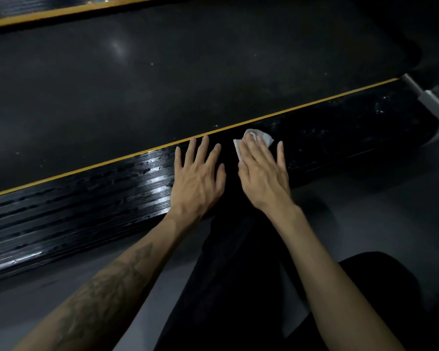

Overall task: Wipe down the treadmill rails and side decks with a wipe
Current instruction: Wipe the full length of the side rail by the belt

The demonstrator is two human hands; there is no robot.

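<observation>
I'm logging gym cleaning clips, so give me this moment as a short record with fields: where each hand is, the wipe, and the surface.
left hand: flat, fingers spread, resting on the side deck
right hand: flat, pressing the wipe onto the side deck
wipe: white, crumpled, partly under the right fingers
side deck: black, ribbed, shiny streaks left of the hands, pale specks to the right
yellow stripe: runs between deck and belt
belt: dark, untouched by either hand
</observation>
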